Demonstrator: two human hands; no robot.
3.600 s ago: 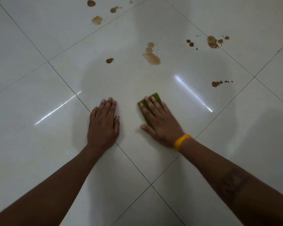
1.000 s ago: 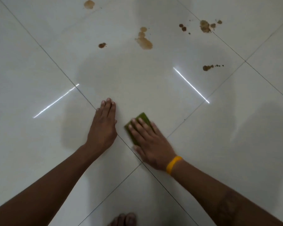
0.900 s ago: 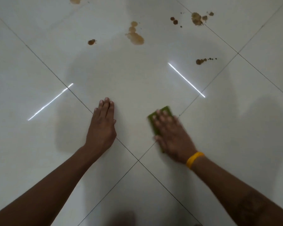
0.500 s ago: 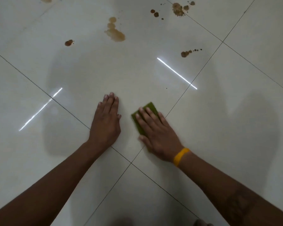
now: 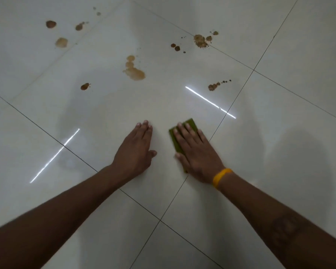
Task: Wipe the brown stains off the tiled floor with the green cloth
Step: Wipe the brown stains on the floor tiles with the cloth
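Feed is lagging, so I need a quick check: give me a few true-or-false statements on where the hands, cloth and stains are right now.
1. The right hand presses flat on the green cloth. True.
2. The left hand holds a second cloth. False: it rests bare on the tiled floor.
3. The cloth covers the largest brown stain. False: that stain lies farther ahead, untouched.
4. A yellow wristband is on the right wrist. True.
5. All stains are gone. False: several remain ahead.

— What sort of place is it?
— An indoor room, kind unclear: glossy pale tiled floor (image 5: 279,152) with dark grout lines (image 5: 239,94), strip-light reflections (image 5: 209,101), brown stains (image 5: 133,71).
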